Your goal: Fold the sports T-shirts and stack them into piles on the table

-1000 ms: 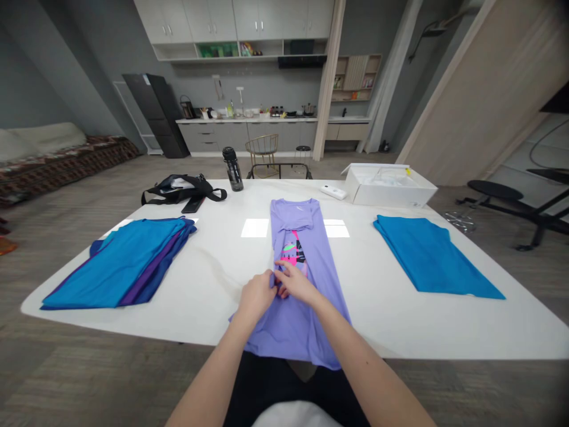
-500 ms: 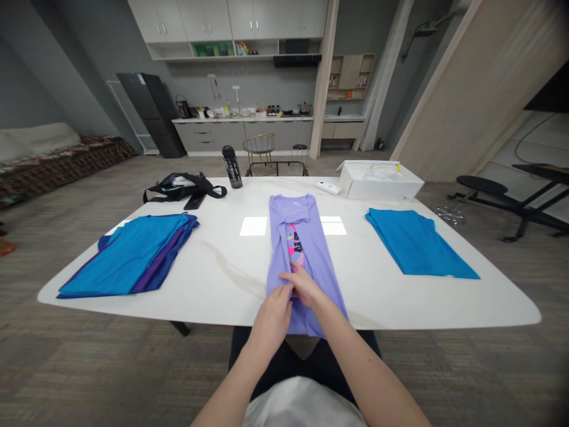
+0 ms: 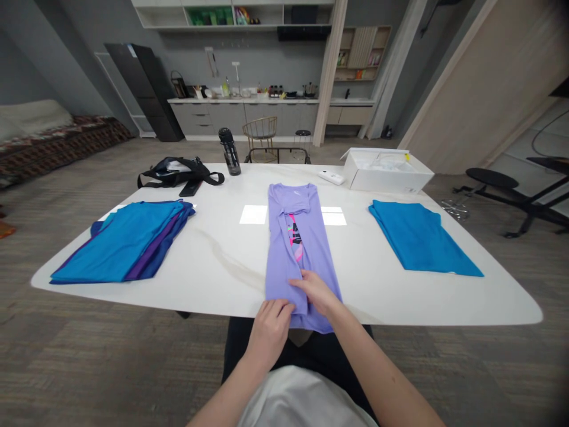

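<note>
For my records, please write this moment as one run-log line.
left hand: touching near edge of lavender shirt; right hand: on its lower part; table: clothes pile left, blue garment right

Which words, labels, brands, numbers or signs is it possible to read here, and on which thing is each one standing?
No text can be read with certainty.
Black bottle: pale markings, too small and blurred.
White box: small mark near its lower edge, too small.
Lilac shirt: pale neck mark too small; black shapes in the chest print, not legible.
Refrigerator: pale sticker near the top, too small.
</note>
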The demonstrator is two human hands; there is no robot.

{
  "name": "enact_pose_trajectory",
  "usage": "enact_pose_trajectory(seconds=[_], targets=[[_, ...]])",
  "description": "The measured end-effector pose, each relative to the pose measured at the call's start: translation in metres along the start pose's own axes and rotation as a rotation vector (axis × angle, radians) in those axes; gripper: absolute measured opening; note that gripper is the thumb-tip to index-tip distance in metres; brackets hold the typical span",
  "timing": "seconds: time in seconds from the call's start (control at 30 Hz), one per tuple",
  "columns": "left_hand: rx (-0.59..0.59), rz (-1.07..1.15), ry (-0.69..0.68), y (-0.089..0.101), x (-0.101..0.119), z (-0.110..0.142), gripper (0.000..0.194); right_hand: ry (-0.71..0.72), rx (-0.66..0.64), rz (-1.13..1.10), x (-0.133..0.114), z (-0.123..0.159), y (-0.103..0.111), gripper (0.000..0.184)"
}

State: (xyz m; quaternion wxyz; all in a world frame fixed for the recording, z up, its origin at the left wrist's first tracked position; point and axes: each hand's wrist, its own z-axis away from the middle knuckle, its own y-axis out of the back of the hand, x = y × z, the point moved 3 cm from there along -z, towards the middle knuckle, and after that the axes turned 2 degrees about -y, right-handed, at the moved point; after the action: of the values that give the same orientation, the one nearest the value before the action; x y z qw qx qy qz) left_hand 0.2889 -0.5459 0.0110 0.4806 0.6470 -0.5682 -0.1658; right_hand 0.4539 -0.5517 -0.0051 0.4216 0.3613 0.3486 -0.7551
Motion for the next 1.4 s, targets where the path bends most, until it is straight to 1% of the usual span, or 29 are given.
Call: enact_pose_trajectory(seconds=[0.07, 0.13, 0.2, 0.27, 0.3, 0.37, 0.4, 0.47, 0.57, 0.63, 0.7, 0.73, 0.77, 0.83, 0.9, 0.93, 1.03, 1.2, 1.3, 1.4], targets=[[0.064, 0.064, -0.020, 0.002, 0.004, -0.001, 0.026, -0.001, -0.003, 0.058, 0.004, 0.012, 0.000, 0.032], [0.079, 0.124, -0.045, 0.007, 0.010, -0.001, 0.027, -0.026, -0.011, 0.050, 0.009, 0.025, -0.001, 0.037], [0.022, 0.182, -0.082, 0.013, 0.014, -0.001, 0.024, -0.040, -0.030, 0.014, 0.016, 0.037, -0.002, 0.040], [-0.066, 0.245, -0.077, 0.020, 0.014, -0.002, 0.020, -0.016, -0.021, 0.000, 0.023, 0.047, -0.002, 0.040], [-0.098, 0.273, -0.044, 0.023, 0.010, -0.005, 0.018, -0.005, -0.006, 0.005, 0.027, 0.051, -0.002, 0.040], [-0.130, 0.298, 0.071, 0.026, -0.005, -0.019, 0.019, -0.011, 0.010, 0.018, 0.036, 0.056, -0.004, 0.045], [-0.133, 0.287, 0.141, 0.025, -0.015, -0.030, 0.021, -0.029, 0.018, 0.022, 0.041, 0.057, -0.004, 0.050], [-0.150, 0.209, 0.257, 0.016, -0.041, -0.063, 0.029, -0.073, 0.049, 0.034, 0.050, 0.057, -0.006, 0.063], [-0.194, -0.024, 0.423, -0.011, -0.084, -0.129, 0.049, -0.109, 0.096, 0.055, 0.059, 0.058, -0.011, 0.084], [-0.198, -0.151, 0.517, -0.031, -0.110, -0.175, 0.057, -0.114, 0.104, 0.071, 0.061, 0.058, -0.015, 0.090], [-0.238, -0.216, 0.552, -0.051, -0.129, -0.214, 0.058, -0.117, 0.112, 0.087, 0.060, 0.060, -0.017, 0.092], [-0.274, -0.233, 0.556, -0.060, -0.136, -0.229, 0.060, -0.119, 0.114, 0.095, 0.060, 0.060, -0.018, 0.092], [-0.301, -0.246, 0.556, -0.068, -0.142, -0.241, 0.057, -0.122, 0.114, 0.104, 0.059, 0.061, -0.018, 0.092], [-0.308, -0.264, 0.543, -0.081, -0.150, -0.258, 0.047, -0.126, 0.101, 0.120, 0.059, 0.061, -0.017, 0.092], [-0.277, -0.270, 0.522, -0.089, -0.156, -0.267, 0.035, -0.133, 0.083, 0.137, 0.059, 0.061, -0.014, 0.093], [-0.266, -0.268, 0.511, -0.092, -0.159, -0.271, 0.033, -0.137, 0.073, 0.144, 0.060, 0.061, -0.013, 0.093], [-0.258, -0.251, 0.489, -0.099, -0.164, -0.278, 0.035, -0.144, 0.069, 0.152, 0.062, 0.062, -0.006, 0.094], [-0.122, -0.100, 0.425, -0.104, -0.156, -0.290, 0.034, -0.140, 0.085, 0.183, 0.064, 0.068, 0.002, 0.096], [-0.160, -0.064, 0.434, -0.111, -0.149, -0.290, 0.032, -0.155, 0.066, 0.204, 0.070, 0.069, 0.004, 0.097], [-0.209, -0.034, 0.417, -0.118, -0.146, -0.283, 0.032, -0.161, 0.060, 0.211, 0.076, 0.068, 0.005, 0.098]])
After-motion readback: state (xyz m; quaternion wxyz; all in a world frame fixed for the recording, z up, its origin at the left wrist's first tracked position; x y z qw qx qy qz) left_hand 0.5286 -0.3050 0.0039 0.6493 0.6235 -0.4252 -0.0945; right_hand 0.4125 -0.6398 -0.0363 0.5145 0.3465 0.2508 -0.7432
